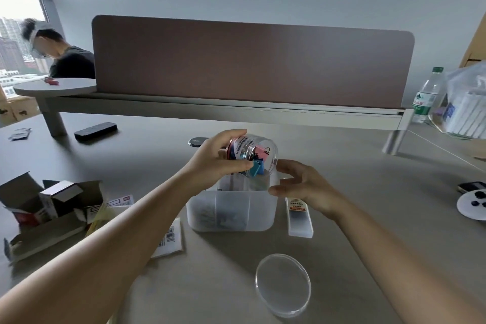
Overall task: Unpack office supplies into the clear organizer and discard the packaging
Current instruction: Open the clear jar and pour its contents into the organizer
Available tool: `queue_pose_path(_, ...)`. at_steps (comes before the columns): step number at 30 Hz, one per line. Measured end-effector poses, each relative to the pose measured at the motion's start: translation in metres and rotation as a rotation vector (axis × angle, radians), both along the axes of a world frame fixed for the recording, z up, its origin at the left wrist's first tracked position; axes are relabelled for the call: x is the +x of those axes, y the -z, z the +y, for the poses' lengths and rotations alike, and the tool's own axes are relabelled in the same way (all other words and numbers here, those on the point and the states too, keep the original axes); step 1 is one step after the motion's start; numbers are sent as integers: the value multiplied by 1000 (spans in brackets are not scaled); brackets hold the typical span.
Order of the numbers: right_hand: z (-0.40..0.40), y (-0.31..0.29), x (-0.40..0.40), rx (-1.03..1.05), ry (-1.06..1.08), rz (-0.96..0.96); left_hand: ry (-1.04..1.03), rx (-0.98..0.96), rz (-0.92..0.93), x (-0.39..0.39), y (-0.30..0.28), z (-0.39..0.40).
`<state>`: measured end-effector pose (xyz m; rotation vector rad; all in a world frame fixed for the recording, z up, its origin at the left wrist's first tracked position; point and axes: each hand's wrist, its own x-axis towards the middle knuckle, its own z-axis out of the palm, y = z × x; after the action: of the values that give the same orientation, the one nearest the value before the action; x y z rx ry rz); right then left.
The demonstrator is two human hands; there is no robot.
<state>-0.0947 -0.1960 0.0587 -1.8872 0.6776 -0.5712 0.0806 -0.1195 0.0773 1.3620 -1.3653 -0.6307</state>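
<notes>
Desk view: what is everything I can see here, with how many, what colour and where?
jar: one, clear, tilted over the organizer, held
clips: several, pink and blue, at the jar mouth
organizer: one, frosted clear, desk centre
lid: one, clear, round, lying near front
slim box: one, white, right of organizer
opened cartons: several, grey-brown, left
labelled packet: one, white, left of organizer
bottle: one, clear, green cap, far right
plastic bag: one, clear, far right
black case: one, far left
divider: one, brown, behind
second person: one, dark top, back left
left hand: grips the jar
right hand: fingers relaxed, beside the organizer's right rim
</notes>
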Motion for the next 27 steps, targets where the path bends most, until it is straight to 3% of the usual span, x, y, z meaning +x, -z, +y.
queue_pose_path(8,-2,6,1,-23,-43,-124,48,-21,-77,0,2,3)
queue_pose_path(27,-4,8,4,-19,4,-181,38,-82,-85,0,6,3)
